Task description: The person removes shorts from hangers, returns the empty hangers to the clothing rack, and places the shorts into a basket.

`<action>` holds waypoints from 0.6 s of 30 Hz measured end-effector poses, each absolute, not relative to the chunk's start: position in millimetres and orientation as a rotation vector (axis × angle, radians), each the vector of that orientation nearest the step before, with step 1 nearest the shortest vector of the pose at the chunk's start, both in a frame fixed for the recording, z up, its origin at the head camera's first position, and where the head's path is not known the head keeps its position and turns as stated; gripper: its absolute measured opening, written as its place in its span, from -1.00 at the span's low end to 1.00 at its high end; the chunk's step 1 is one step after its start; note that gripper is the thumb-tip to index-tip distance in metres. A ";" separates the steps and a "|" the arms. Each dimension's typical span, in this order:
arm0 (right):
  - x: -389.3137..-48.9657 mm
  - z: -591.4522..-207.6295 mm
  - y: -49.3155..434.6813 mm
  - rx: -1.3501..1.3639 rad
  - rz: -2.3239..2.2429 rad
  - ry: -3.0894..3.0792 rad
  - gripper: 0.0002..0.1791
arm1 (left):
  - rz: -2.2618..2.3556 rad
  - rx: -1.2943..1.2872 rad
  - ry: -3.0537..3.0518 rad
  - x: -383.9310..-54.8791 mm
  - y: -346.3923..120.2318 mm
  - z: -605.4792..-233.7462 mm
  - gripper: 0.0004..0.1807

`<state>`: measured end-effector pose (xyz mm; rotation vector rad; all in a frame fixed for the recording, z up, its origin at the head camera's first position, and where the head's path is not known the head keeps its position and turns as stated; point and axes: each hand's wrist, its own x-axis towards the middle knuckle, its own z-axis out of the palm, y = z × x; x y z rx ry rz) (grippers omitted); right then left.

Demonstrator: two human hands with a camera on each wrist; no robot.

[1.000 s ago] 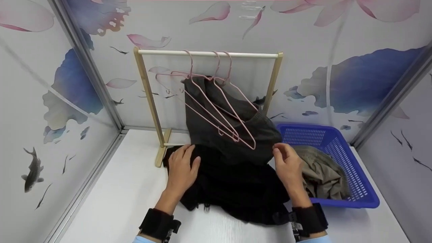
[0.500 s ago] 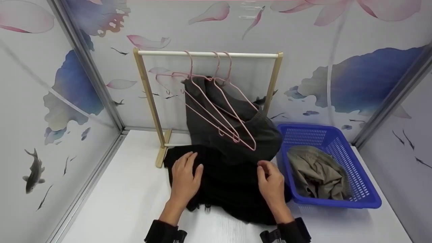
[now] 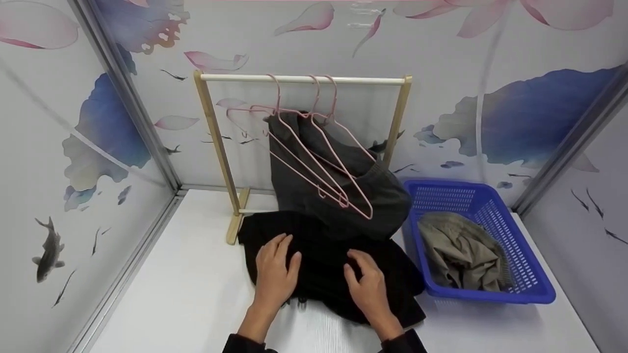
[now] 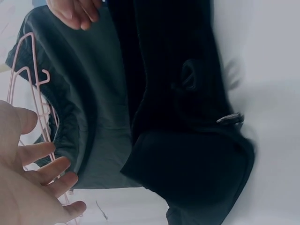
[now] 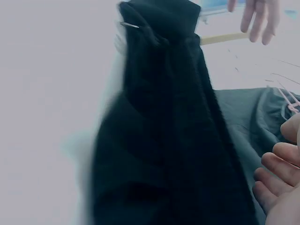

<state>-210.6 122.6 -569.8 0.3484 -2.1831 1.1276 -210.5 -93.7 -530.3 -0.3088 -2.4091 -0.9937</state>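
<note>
A black garment (image 3: 321, 267) lies bunched on the white table, and the left wrist view shows a cord with a metal tip (image 4: 229, 118) at its edge. My left hand (image 3: 276, 272) is over its left part, fingers relaxed and holding nothing. Over the right part is my right hand (image 3: 369, 287), its fingers loosely bent and apart from the thumb. In both wrist views the fingers show bare of cloth. Behind the black garment, a dark grey garment (image 3: 299, 181) with a gathered waistband hangs on a pink hanger, its lower end reaching the black cloth.
A small rack with a white rod (image 3: 235, 77) and wooden posts (image 3: 216, 137) carries several pink hangers (image 3: 338, 157). To the right stands a blue plastic basket (image 3: 532, 260) holding a crumpled olive garment (image 3: 463, 250). Printed wall panels (image 3: 441, 44) enclose the table (image 3: 162, 274).
My right hand has moved left and nearer, from the right edge of the grey garment to over the black one. My left hand has drawn slightly nearer and to the right.
</note>
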 end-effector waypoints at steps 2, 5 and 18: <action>-210.6 -572.8 117.0 0.360 1.144 -2.210 -0.70 | -0.986 -0.309 -2.410 -209.0 -92.7 -531.6 -0.55; -210.7 -575.0 108.5 0.371 1.159 -2.266 -0.67 | -0.977 -0.305 -2.403 -208.1 -91.1 -532.4 -0.55; -210.4 -583.5 79.7 0.408 1.136 -2.546 -0.54 | -0.946 -0.295 -2.379 -207.4 -90.3 -534.1 -0.56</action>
